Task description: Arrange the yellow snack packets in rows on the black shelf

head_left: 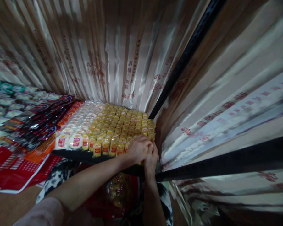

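Both hands meet at the near right corner of the dark table. The left hand and right hand press together over small yellow plastic-wrapped snack packets; whether either grip pinches one I cannot tell. The packets are too many to count, and their rows run away towards the striped satin curtain. Beside them lie round white packets with red labels.

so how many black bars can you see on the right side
2. One black bar slants from the top edge down to the yellow packets; the other black bar runs from beside the right hand to the right edge.
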Available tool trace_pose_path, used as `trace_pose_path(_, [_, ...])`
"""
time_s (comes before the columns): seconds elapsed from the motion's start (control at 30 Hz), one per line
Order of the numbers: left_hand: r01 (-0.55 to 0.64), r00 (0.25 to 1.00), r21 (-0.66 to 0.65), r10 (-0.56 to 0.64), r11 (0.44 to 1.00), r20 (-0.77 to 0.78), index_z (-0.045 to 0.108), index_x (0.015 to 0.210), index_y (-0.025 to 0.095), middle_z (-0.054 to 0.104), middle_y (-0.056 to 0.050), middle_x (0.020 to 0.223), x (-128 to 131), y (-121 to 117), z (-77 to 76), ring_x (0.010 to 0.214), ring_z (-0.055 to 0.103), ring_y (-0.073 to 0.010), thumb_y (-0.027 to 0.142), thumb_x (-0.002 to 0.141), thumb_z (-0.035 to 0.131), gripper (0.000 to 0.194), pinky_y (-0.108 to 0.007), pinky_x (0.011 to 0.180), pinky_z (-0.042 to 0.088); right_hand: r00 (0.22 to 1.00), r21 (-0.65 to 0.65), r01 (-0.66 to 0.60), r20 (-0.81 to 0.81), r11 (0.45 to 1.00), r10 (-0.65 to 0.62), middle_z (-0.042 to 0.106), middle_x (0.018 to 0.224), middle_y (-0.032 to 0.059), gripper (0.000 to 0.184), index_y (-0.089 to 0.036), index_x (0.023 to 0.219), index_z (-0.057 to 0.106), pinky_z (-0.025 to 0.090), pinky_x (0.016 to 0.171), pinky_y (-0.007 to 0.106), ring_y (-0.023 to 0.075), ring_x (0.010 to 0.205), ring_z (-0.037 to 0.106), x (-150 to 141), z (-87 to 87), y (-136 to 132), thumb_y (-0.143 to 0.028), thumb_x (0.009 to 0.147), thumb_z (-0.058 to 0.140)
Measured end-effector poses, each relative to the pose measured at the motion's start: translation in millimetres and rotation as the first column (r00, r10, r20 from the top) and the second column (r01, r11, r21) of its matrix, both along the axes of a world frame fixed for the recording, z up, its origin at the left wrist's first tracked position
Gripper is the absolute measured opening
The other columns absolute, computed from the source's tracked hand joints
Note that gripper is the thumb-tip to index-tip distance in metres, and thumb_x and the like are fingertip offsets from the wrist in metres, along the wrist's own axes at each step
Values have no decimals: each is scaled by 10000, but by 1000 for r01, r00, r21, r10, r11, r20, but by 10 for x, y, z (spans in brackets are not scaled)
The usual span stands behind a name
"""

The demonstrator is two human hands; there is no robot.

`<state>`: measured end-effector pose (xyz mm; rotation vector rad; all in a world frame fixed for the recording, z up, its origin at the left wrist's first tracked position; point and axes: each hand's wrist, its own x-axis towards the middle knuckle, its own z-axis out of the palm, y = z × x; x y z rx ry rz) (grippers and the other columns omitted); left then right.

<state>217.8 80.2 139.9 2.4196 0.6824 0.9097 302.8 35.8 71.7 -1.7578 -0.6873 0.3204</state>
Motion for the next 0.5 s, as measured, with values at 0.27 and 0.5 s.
trace_pose_path(0.27, [85, 991, -252, -55, 964, 126, 639, 889, 167, 645, -69, 930, -818, -797, -458, 918, 564, -157, 60, 764, 374, 312, -282, 836, 457, 955, 84, 42, 290, 996, -65, 559, 1200, 180, 491, -84, 1189, 538, 356, 979, 424, 245, 1141, 488, -86, 60, -59, -388, 874, 316])
trace_pose_path(0.5, [-207, 932, -651, -55, 730, -358, 674, 869, 187, 650, -37, 977, -1484, -908, -1343, 929, 583, -160, 70, 741, 451, 282, -239, 815, 441, 921, 293, -311, 327, 904, 211, 644, 835, 60, 244, -170, 1016, 591, 471, 757, 306, 160, 815, 603, -767, 134, -589, -243, 879, 404])
